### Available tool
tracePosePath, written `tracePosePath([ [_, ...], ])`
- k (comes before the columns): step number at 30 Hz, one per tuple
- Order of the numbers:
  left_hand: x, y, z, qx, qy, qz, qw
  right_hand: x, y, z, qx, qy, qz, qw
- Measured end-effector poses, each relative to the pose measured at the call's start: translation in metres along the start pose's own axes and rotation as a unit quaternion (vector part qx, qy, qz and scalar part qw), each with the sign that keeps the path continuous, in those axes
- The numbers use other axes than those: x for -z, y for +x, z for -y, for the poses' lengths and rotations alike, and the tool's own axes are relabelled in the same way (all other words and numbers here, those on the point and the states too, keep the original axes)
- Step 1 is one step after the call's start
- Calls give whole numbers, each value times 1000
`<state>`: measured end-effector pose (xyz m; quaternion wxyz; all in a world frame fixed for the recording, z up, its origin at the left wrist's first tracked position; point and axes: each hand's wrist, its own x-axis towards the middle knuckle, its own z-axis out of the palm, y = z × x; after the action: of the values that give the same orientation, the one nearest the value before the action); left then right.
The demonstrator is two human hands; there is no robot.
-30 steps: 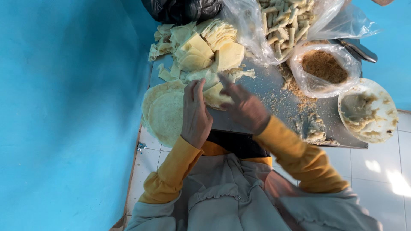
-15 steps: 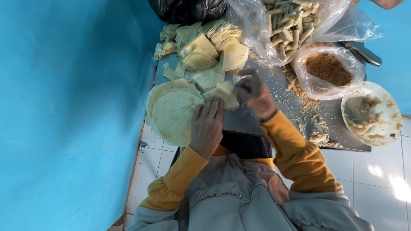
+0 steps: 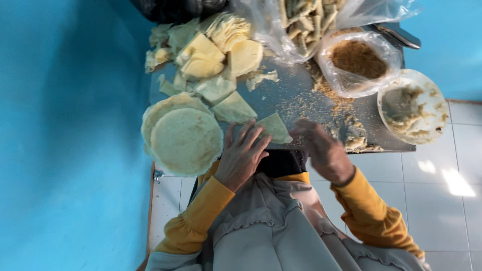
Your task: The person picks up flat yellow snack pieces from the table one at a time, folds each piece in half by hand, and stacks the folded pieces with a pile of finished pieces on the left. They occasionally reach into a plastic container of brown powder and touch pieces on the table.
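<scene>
Her left hand (image 3: pixel 242 155) lies spread, fingertips on a folded wrapper piece (image 3: pixel 273 128) at the bench (image 3: pixel 296 95) edge. The right hand (image 3: pixel 321 150) hovers beside it, blurred; its grip I cannot tell.

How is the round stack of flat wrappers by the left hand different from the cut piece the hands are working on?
The round wrapper stack is a full circle, several sheets deep; the cut wrapper piece is a single wedge with straight edges. The stack is far larger and overhangs the metal table edge, while the piece lies wholly on it. The left hand touches the piece with its fingers, not the stack; the right hand is blurred beside it. Both are pale, thin and flat.
</scene>
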<state>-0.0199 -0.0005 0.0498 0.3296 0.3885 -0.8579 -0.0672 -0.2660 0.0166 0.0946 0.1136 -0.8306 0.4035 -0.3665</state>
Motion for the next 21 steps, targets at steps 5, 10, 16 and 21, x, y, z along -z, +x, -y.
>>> tracePosePath([
  [5,-18,-3,5,-54,-17,-30,998,64,-54,-6,-234,-234,-67,941],
  [10,-30,-5,4,-83,-52,-30,995,59,-96,-6,-234,-382,-35,894],
  [16,-33,-6,6,-92,-42,-47,994,40,-104,-10,-249,-413,-22,876],
  [21,-33,-8,15,-122,-9,-91,988,36,-102,-10,-252,-364,-35,896],
])
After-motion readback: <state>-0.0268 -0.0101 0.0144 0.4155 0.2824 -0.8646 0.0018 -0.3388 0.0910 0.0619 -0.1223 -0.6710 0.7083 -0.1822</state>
